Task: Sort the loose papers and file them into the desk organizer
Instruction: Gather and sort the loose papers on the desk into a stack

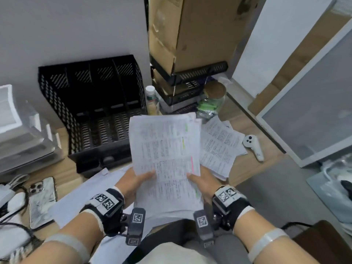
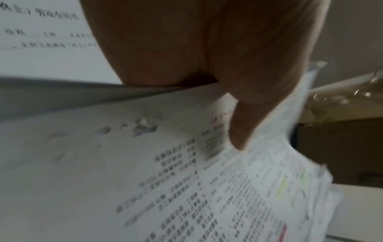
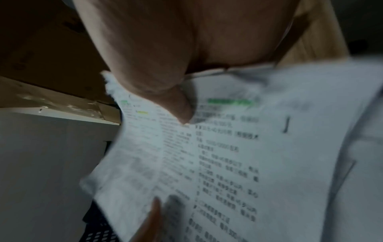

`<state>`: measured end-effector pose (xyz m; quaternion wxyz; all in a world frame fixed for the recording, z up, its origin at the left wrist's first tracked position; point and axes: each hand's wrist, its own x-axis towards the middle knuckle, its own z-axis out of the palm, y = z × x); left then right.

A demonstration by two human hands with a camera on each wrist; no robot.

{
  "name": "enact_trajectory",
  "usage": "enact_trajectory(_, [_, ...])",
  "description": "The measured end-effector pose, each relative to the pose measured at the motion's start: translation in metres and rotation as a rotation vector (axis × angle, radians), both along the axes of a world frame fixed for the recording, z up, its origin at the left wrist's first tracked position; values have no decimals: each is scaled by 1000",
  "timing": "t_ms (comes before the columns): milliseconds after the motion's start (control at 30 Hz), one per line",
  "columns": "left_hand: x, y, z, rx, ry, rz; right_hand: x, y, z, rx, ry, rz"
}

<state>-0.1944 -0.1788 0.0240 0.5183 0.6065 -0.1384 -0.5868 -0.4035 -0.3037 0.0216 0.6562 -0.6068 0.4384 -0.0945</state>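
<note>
A stack of printed papers (image 1: 167, 155) with coloured highlighter marks is held up in front of me by both hands. My left hand (image 1: 137, 181) grips its lower left edge, thumb on top; the stack of papers (image 2: 207, 188) fills the left wrist view under the thumb. My right hand (image 1: 202, 181) grips the lower right edge, thumb pressed on the stack of papers (image 3: 217, 155). The black mesh desk organizer (image 1: 95, 111), with several upright slots, stands on the desk behind and left of the stack. More loose papers (image 1: 219, 145) lie on the desk to the right.
A phone (image 1: 42, 201) lies at the left. A white controller (image 1: 253, 146) lies right of the loose papers. Cardboard boxes (image 1: 190, 33) and black trays stand behind, with a bottle (image 1: 151, 100) and a jar (image 1: 211, 100). A clear box (image 1: 21, 130) sits far left. A large white sheet (image 1: 80, 197) lies under my hands.
</note>
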Motion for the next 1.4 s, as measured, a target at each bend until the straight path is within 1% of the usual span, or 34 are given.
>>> enact_trajectory(33, [-5, -5, -6, 55, -63, 2, -5, -4, -5, -35, 29, 63])
enact_trajectory(100, [-12, -20, -20, 147, -210, 28, -19, -22, -17, -6, 37, 134])
enact_trajectory(167, [-10, -32, -36, 191, -318, 45, -33, -45, -29, -21, 85, 130])
enact_trajectory(200, [-13, -39, -39, 213, -354, 52, -43, -61, -35, -74, 152, 79])
enact_trajectory(233, [-15, -45, -37, 230, -385, 62, -53, -76, -47, -156, 256, 18])
enact_trajectory(267, [-18, -52, -37, 251, -410, 80, -65, -92, -58, -239, 390, 4])
enact_trajectory(300, [-21, -56, -34, 268, -427, 96, -74, -103, -66, -327, 541, 65])
enact_trajectory(333, [-21, -58, -33, 277, -446, 113, -80, -109, -72, -406, 691, 179])
enact_trajectory(367, [-22, -59, -31, 283, -465, 129, -83, -114, -77, -494, 802, 305])
enact_trajectory(400, [-21, -60, -30, 301, -480, 150, -83, -118, -80, -575, 866, 404])
enact_trajectory(467, [-20, -57, -28, 338, -498, 181, -77, -122, -83, -667, 913, 500])
enact_trajectory(533, [-18, -53, -26, 362, -495, 210, -67, -126, -89, -661, 970, 543])
enact_trajectory(600, [-16, -50, -26, 366, -486, 222, -59, -127, -90, -664, 1007, 549])
enact_trajectory(700, [-12, -44, -24, 361, -468, 254, -51, -133, -86, -752, 993, 562])
enact_trajectory(767, [-9, -40, -26, 358, -443, 263, -51, -140, -77, -721, 934, 503])
enact_trajectory(800, [-6, -38, -27, 360, -424, 268, -50, -143, -69, -679, 886, 446])
enact_trajectory(867, [-3, -35, -30, 362, -379, 271, -47, -146, -52, -599, 723, 231])
enact_trajectory(900, [-2, -34, -31, 359, -345, 274, -43, -143, -42, -591, 635, 132])
enact_trajectory(933, [-1, -32, -31, 352, -305, 278, -40, -136, -30, -611, 557, 74])
enact_trajectory(967, [0, -32, -31, 336, -265, 278, -35, -125, -19, -657, 487, 71])
enact_trajectory(1000, [1, -31, -31, 331, -226, 278, -31, -112, -7, -710, 409, 113])
enact_trajectory(1033, [1, -31, -27, 316, -186, 266, -26, -97, 4, -761, 327, 205])
enact_trajectory(1067, [1, -32, -25, 302, -147, 262, -20, -81, 11, -802, 265, 343])
enact_trajectory(1100, [1, -33, -22, 285, -120, 249, -14, -68, 13, -840, 242, 497])
enact_trajectory(1167, [3, -35, -12, 242, -93, 200, 1, -46, 13, -891, 331, 777])
enact_trajectory(1200, [6, -35, -8, 215, -85, 185, 7, -38, 12, -887, 391, 854])
enact_trajectory(1233, [9, -34, -3, 177, -70, 178, 13, -30, 11, -864, 433, 875])
enact_trajectory(1300, [19, -29, 7, 120, -44, 192, 21, -16, 12, -814, 449, 827])
enact_trajectory(1400, [33, -19, 13, 67, 7, 204, 26, -5, 13, -781, 356, 772])
